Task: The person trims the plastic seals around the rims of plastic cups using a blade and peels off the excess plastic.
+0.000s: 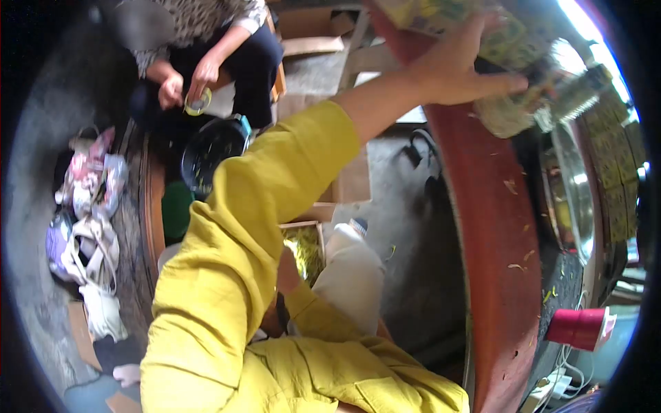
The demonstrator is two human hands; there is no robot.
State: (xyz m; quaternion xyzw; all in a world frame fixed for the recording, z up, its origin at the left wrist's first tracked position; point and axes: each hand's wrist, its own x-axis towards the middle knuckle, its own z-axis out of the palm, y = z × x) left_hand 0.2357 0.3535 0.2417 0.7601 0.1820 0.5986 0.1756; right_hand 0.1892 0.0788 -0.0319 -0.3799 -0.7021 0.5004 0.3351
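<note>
My left arm, in a yellow sleeve, stretches up and across to the right. My left hand (458,65) is open, its thumb spread out to the right and its fingers reaching over patterned yellow-green packets (506,41) by the red table edge. Whether the fingertips touch the packets is unclear. Just below the thumb sits a clear plastic-wrapped bundle (506,117). My right hand (287,272) is low beside a box of shiny yellow-green strips (303,248); the left sleeve hides most of it, including its fingers.
A person (206,41) sits opposite, hands around a small yellow ring-shaped item (197,102), above a black bucket (213,151). The red table (492,241) runs down the right, with a metal basin (577,193) and pink container (578,328) beyond. Bags (93,241) lie left.
</note>
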